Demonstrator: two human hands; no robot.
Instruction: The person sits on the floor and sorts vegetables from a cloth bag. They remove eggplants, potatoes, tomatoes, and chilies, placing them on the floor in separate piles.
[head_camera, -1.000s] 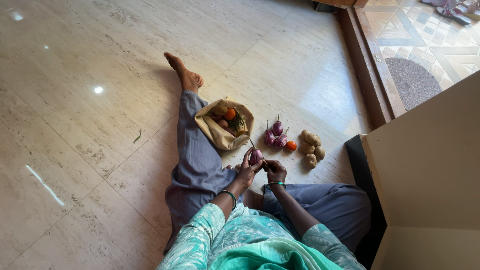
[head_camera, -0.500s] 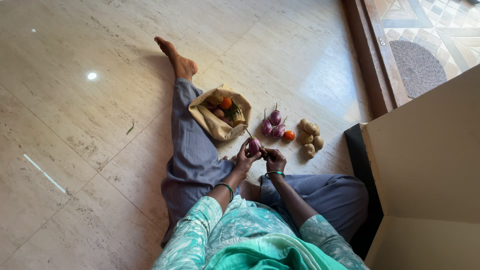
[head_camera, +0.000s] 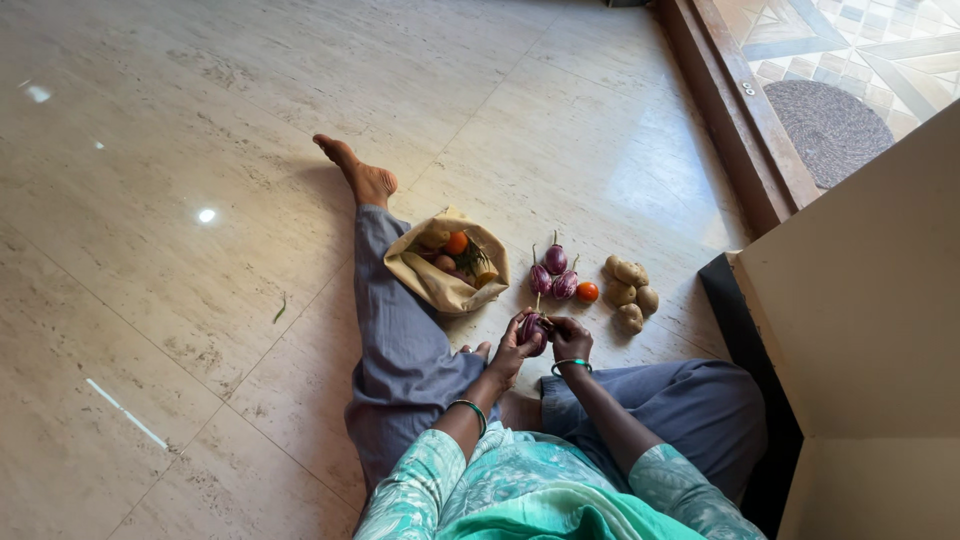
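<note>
Both hands meet on one brinjal: left hand cups it, right hand pinches its end, stem up. This looks like sorting. Its pile lies at twelve o'clock, bag at ten, potatoes at two. A steady grip seems needed.

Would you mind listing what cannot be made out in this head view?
- Small purple eggplant: mostly covered by the left hand and right hand; what the fingers do to it is too small to tell.
- Cloth bag: its folded rim hides the lower contents.
- Beige box: cut off by the right edge.
- Round mat: partly behind the box.
</note>
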